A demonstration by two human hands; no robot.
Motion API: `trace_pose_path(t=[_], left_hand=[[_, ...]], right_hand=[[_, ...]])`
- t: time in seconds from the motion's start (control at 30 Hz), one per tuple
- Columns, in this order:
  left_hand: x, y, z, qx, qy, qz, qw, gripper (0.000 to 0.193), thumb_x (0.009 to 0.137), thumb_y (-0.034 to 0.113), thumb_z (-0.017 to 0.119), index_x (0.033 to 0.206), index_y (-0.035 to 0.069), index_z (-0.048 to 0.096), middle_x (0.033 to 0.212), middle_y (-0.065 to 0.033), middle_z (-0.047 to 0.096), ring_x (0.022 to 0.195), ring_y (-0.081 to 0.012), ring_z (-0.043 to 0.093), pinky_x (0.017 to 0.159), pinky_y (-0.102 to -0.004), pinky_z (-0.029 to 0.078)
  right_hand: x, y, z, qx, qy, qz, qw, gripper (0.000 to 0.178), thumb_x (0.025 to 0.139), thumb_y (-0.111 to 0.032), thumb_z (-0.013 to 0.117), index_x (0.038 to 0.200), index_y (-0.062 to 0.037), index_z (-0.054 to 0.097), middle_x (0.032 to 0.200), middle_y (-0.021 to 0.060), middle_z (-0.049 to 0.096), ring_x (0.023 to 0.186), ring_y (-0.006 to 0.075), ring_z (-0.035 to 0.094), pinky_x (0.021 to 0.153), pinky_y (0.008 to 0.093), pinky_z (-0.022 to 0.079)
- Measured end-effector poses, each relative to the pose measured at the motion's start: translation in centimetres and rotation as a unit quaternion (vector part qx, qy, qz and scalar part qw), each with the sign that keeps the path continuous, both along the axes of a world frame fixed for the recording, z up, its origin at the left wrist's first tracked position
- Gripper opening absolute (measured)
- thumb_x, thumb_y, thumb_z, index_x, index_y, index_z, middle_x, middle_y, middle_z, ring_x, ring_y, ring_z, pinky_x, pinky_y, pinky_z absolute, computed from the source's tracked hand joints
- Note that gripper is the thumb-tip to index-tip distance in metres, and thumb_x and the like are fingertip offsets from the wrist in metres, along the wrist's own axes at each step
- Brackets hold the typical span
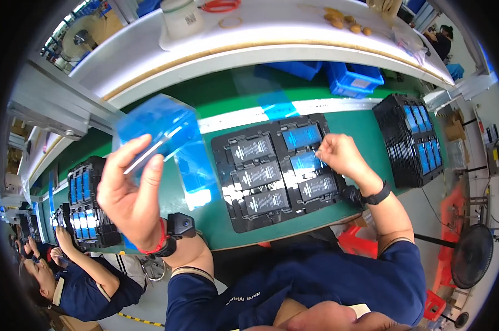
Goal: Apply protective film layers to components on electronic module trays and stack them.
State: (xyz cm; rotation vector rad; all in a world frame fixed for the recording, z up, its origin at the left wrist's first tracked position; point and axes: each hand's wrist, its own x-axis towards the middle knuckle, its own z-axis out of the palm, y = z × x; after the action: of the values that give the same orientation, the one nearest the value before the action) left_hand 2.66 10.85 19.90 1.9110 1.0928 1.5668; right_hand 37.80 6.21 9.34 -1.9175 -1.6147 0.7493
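Blue film sheets (pixel 160 128) are pinched in your raised left hand (pixel 129 193), fingers closed on them above the green desk (pixel 216 99). Your right hand (pixel 342 155) grips a film tab (pixel 306 161) over the black tray (pixel 277 168) of batteries, lying in front of you.

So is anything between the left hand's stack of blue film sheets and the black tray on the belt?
Nothing visible. The left hand holds the blue film sheets up above the green belt, left of the black tray. The right hand is already at the tray's right column, with fingers on a blue film there.
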Motion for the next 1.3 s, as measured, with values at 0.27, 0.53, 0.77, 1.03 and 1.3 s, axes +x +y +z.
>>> trace_pose_path(t=[0.27,0.53,0.77,1.03,1.3], left_hand=[[1.0,-0.5,0.0,0.023,0.027,-0.034,0.999,0.022,0.075,-0.002,0.069,0.097,-0.002,0.065,0.089,-0.0115,0.067,0.08,-0.0149,0.064,0.072,-0.0261,0.049],[0.5,-0.9,0.3,0.016,0.003,-0.039,0.999,0.021,0.076,-0.001,0.068,0.097,-0.004,0.065,0.088,-0.0114,0.067,0.081,-0.0144,0.065,0.073,-0.0252,0.05],[1.7,0.2,-0.3,-0.019,0.029,-0.058,0.998,0.021,0.076,0.0,0.068,0.096,-0.003,0.065,0.086,-0.0124,0.068,0.08,-0.0164,0.066,0.072,-0.026,0.051],[2.2,0.8,-0.3,-0.007,0.044,-0.049,0.998,0.021,0.076,-0.001,0.068,0.096,-0.003,0.065,0.085,-0.0122,0.067,0.077,-0.0156,0.065,0.07,-0.0257,0.05],[2.8,1.3,-0.6,-0.023,0.07,-0.06,0.995,0.021,0.075,-0.001,0.068,0.096,-0.003,0.065,0.084,-0.0128,0.068,0.077,-0.0162,0.066,0.069,-0.0253,0.05]], right_hand=[[1.1,-3.5,1.4,0.06,-0.13,-0.049,0.989,0.053,0.063,-0.019,0.079,0.103,-0.004,0.048,0.082,0.0205,0.063,0.079,0.0408,0.061,0.068,0.0465,0.049],[5.3,-13.3,-5.1,0.163,-0.219,-0.202,0.94,0.028,0.07,-0.017,0.073,0.06,-0.0021,0.052,0.053,0.0159,0.053,0.05,0.0342,0.055,0.047,0.0403,0.042],[5.3,-14.7,-7.8,0.258,-0.276,-0.205,0.903,0.034,0.073,-0.015,0.069,0.054,-0.0042,0.043,0.051,0.0153,0.046,0.047,0.0355,0.049,0.045,0.043,0.037],[5.7,-14.9,-7.7,0.248,-0.252,-0.228,0.907,0.029,0.073,-0.01,0.065,0.055,-0.004,0.043,0.052,0.0159,0.046,0.048,0.0356,0.049,0.045,0.0422,0.037],[5.4,-14.8,-7.6,0.245,-0.246,-0.229,0.909,0.028,0.072,-0.007,0.063,0.055,-0.0038,0.042,0.051,0.016,0.045,0.047,0.035,0.048,0.045,0.0419,0.036]])
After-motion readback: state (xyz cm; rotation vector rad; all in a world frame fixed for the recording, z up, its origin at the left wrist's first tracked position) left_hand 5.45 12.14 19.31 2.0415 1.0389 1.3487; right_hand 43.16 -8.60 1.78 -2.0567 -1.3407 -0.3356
